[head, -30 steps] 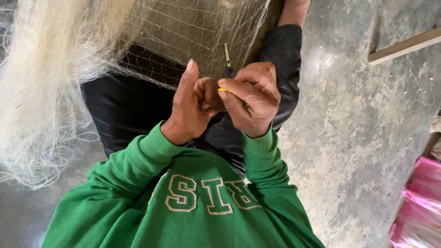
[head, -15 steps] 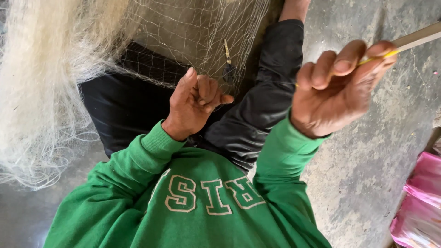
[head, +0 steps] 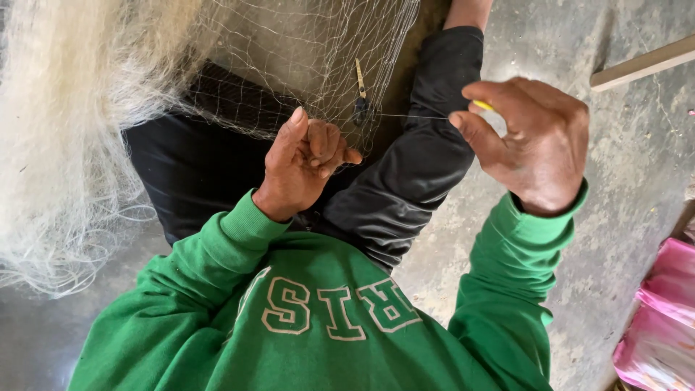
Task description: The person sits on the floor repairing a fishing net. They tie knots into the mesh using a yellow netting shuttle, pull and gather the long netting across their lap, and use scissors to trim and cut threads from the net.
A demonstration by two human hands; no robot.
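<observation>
Your left hand sits just left of the frame's centre, fingers curled shut on a pinch of the fine pale net that hangs down from the upper left. Your right hand is out at the upper right, thumb and forefinger closed on a small yellow tool, probably a netting needle; only its tip shows.

A thin thread runs taut between them, from the dark knot in the mesh near the top centre across to your right fingers. Its long axis lies almost level across the picture, pointing from the knot rightward.

To seat the knot well, I judge you should pull straight along that line, keeping the thread level and the pull steady, not jerky. Hold the mesh firmly with the left hand close under the knot so the net does not drag sideways. Watch that the thread does not snag loose strands of the white bundle at the left edge.
</observation>
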